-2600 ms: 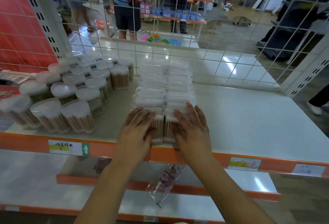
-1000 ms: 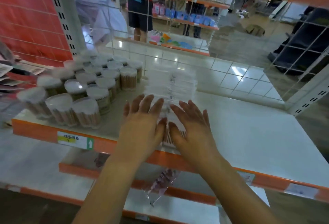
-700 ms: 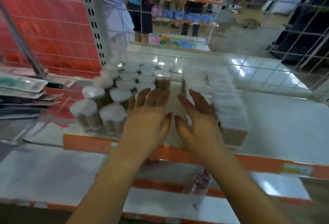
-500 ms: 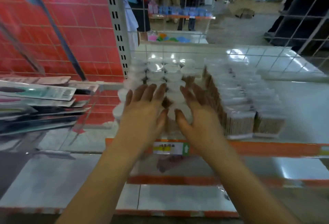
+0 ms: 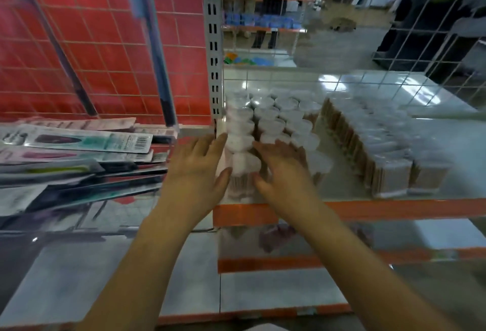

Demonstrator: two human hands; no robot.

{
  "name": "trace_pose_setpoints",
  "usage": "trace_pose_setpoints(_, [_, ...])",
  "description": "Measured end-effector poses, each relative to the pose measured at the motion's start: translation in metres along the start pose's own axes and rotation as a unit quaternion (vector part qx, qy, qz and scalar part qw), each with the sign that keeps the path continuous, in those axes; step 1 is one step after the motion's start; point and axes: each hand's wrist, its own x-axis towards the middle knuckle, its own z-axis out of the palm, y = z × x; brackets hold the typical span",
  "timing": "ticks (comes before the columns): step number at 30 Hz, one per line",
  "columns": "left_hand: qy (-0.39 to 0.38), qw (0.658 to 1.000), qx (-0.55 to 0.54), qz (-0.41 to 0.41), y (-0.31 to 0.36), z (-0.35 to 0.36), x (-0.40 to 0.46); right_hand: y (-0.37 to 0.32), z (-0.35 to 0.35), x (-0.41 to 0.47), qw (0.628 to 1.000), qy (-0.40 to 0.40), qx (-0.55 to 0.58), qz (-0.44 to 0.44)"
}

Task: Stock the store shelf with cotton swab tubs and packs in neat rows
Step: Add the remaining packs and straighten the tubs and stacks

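Right now your left hand (image 5: 196,170) and right hand (image 5: 282,170) are both flat and relaxed, fingers straight and a little spread, grasping nothing. They reach over the orange front lip (image 5: 394,208) of the shelf (image 5: 447,152) toward the cotton swab tubs (image 5: 273,123). The frontmost tub (image 5: 243,170) stands between your two thumbs; whether your palms actually touch it is blurred, so you cannot tell.

Every tub stands upright, long axis vertical, white lid up, swabs showing through the clear wall below. Their rows run straight away from your fingertips toward the wire grid back (image 5: 394,49). Your right fingers lie over the tubs of the next rows.

Beyond your left hand's fingertips rises the slotted grey upright post (image 5: 213,49); the leftmost row of tubs sits just beside it, so no room is left on that side. To the right of your right hand, past a narrow strip of bare shelf, the cotton swab packs (image 5: 378,146) stand on edge in two rows, also running front to back, with the front packs close to the lip. Farther right of the packs the white shelf lies open out to its edge.

Left of your left hand, past the post, carded goods (image 5: 79,141) lie stacked against a red panel (image 5: 105,41).
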Motion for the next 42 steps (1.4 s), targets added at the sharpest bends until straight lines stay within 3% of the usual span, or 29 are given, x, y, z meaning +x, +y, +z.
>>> trace_pose_setpoints(8, [-0.022,0.999,-0.024,-0.024,-0.008,0.012,-0.016,-0.006,0.005,0.005,0.999,-0.032,-0.005,0.012])
trace_pose_setpoints(18, [0.009,0.991,-0.106,-0.086,0.003,0.023,-0.024,-0.002,0.004,0.004,0.999,-0.019,-0.012,-0.024])
trace_pose_setpoints(25, [0.003,0.959,-0.253,-0.126,0.005,0.012,-0.022,-0.011,0.000,-0.001,0.996,0.083,-0.010,-0.031])
trace_pose_setpoints(27, [-0.017,0.927,-0.344,-0.148,0.003,0.007,-0.023,-0.017,-0.007,-0.003,0.993,0.109,0.030,-0.025])
trace_pose_setpoints(31, [-0.033,0.808,-0.560,-0.179,0.003,-0.006,-0.026,-0.035,-0.029,-0.011,0.980,0.117,0.163,0.016])
trace_pose_setpoints(34, [-0.072,0.739,-0.645,-0.182,0.002,-0.010,-0.031,-0.047,-0.039,-0.020,0.965,0.102,0.241,0.033])
trace_pose_setpoints(38, [-0.120,0.615,-0.750,-0.213,-0.002,-0.008,-0.036,-0.054,-0.047,-0.029,0.949,0.110,0.293,0.034])
trace_pose_setpoints(42, [-0.165,0.505,-0.830,-0.168,0.002,-0.009,-0.047,-0.060,-0.051,-0.035,0.928,0.078,0.363,0.040])
